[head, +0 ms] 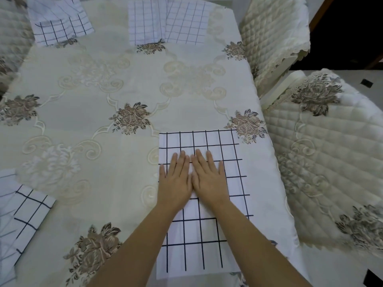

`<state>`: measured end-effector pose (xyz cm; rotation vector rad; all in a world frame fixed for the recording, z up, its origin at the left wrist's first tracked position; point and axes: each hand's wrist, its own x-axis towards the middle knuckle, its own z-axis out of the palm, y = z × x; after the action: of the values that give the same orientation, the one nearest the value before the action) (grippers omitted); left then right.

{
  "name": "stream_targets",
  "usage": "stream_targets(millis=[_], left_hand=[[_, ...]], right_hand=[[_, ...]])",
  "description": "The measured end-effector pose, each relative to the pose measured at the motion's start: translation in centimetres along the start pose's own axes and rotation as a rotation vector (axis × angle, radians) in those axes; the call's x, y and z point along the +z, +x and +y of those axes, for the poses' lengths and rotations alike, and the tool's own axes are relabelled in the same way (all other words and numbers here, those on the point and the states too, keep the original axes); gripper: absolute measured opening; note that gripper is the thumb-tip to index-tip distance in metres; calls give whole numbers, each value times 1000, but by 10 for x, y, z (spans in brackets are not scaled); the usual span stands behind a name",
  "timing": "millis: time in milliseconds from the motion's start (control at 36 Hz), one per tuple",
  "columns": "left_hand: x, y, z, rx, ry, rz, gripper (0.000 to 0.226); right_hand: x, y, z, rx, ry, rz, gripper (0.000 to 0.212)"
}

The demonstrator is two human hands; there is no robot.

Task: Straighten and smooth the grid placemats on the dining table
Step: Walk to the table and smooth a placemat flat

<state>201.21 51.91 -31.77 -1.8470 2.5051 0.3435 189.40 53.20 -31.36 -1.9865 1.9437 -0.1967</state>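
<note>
2 palms press a grid placemat at the right edge of the table: the left hand and right hand lie flat, fingers straight, thumbs almost touching, gripping nothing. Starting at the middle likely lets them sweep creases outward. The mat sits square and nearly smooth. 2 far mats lie side by side, while the far-left mat and near-left mat remain folded over.
</note>
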Motion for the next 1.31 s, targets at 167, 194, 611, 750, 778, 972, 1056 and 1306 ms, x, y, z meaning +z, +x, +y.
stream_targets(millis=[167, 194, 611, 750, 778, 972, 1056, 1306], left_hand=[[-4, -9, -29, -140, -61, -3, 60], [-4, -12, -35, -163, -62, 1, 63], [-19, -31, 34, -75, -54, -10, 56], [0, -62, 14, -19, -34, -54, 54], [3, -66, 8, -16, -30, -43, 54], [6, -91, -27, -150, -81, 11, 61], [4, -101, -34, -186, -99, -2, 62], [-2, -110, 25, -109, -206, -3, 51]], right_hand=[[-16, -11, 47, 132, -83, 9, 65], [-17, -15, 56, 168, -75, 8, 68], [-4, -46, -3, 120, 14, 48, 61], [12, -73, 3, 34, -112, 29, 51], [11, -76, 8, 33, -119, 33, 51], [-8, -93, 56, 185, -73, 63, 55], [-12, -104, 72, 233, -65, 20, 69], [-9, -117, 16, 213, -57, 70, 54]])
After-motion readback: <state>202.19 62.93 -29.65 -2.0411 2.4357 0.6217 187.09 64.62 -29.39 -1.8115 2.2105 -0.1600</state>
